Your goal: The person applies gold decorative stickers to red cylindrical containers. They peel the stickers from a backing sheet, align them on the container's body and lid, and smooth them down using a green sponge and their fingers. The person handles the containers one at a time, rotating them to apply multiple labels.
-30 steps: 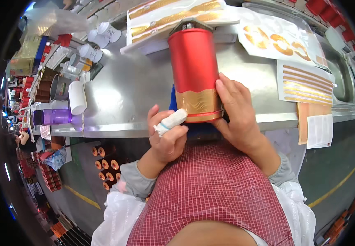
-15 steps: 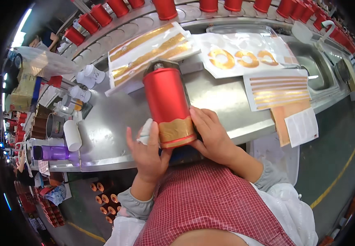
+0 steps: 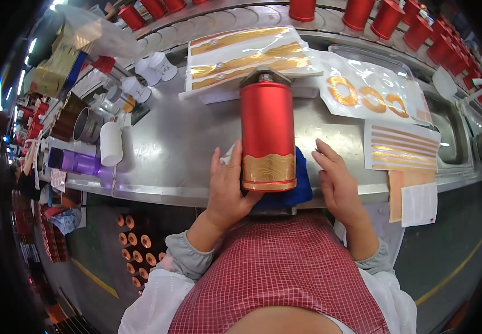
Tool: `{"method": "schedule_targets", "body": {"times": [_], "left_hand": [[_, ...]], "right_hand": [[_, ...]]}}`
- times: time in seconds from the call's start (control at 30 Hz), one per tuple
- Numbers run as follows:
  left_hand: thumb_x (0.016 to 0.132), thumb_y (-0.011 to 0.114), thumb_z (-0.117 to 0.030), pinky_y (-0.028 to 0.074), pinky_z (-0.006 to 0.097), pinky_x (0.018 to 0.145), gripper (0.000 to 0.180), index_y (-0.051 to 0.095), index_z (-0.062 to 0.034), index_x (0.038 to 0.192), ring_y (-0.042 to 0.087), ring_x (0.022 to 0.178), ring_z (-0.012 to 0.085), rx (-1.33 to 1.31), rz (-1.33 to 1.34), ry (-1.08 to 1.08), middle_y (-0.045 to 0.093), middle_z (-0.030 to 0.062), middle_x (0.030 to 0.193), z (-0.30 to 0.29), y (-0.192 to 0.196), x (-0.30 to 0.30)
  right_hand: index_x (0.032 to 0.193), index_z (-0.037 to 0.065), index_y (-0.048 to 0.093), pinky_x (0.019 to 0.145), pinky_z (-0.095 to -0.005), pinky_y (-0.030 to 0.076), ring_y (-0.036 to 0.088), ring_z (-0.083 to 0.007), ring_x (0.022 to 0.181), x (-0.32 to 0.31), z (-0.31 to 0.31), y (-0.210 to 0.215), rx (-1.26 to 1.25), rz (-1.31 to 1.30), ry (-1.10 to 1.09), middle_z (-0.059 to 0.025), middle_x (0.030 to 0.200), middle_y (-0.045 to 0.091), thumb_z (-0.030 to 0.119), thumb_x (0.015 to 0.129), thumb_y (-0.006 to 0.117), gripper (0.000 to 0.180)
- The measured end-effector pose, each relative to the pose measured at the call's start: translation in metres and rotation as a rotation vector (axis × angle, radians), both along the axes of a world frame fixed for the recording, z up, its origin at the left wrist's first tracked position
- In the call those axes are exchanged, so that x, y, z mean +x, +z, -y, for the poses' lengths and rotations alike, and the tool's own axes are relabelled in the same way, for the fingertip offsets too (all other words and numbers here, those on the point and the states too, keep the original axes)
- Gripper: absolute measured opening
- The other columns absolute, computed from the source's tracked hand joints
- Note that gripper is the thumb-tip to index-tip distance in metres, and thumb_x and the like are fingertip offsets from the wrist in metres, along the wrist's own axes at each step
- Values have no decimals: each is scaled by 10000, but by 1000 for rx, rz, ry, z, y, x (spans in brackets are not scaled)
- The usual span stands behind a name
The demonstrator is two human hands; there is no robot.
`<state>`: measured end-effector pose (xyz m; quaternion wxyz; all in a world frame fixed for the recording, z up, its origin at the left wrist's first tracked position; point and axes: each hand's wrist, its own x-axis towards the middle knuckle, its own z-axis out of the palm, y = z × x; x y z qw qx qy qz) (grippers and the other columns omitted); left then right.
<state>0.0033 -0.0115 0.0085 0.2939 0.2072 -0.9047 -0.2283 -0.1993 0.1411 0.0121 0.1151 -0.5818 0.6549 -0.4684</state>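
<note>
Red canister (image 3: 268, 119): right hand (image 3: 339, 186) just released, fingers apart at its right; left hand (image 3: 225, 192) grasping left side, likely steadying alone.

At near centre of the tabletop (image 3: 166, 142) was the canister (image 3: 268, 122): left grip (image 3: 227, 186) against its left side, right grip (image 3: 338, 186) apart on its right. Cloth (image 3: 303, 181) lay right of the canister's near end. Far centre held label sheets (image 3: 244, 47); to their right, the ring-label sheet (image 3: 364, 93), with strip sheet (image 3: 402, 146) nearer and sink (image 3: 448, 131) farther right. At left were cups (image 3: 163, 67), far; roll (image 3: 111, 145), nearer; bottle (image 3: 79, 161), left of the roll. Beyond, the conveyor (image 3: 241, 15) carried other canisters (image 3: 387, 19).
</note>
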Motion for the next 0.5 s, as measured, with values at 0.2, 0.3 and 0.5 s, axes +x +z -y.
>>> {"method": "schedule_targets", "body": {"times": [0.2,0.3,0.5], "left_hand": [[800,688,-440,221,600,1081,859,351,76,1398,554,1038,379,-216,91,10,574,227,1135,5,13,3],[796,701,-455,206,601,1088,851,371,64,1386,533,1180,376,-333,110,12,540,244,1275,0,31,6],[788,682,-522,195,603,1089,989,257,104,1424,556,1102,376,-49,32,-1,538,236,1249,3,3,2]], "right_hand": [[1316,-33,459,822,-290,526,594,-191,1075,5,0,-6,-9,206,-144,-171,1246,574,-87,888,467,431],[1268,-42,479,806,-290,502,600,-174,957,6,-1,3,-23,280,-208,-143,1086,612,-21,887,526,385],[1232,-9,521,776,-327,497,633,-233,860,0,1,18,-34,263,-247,-167,993,631,68,905,554,338]]}}
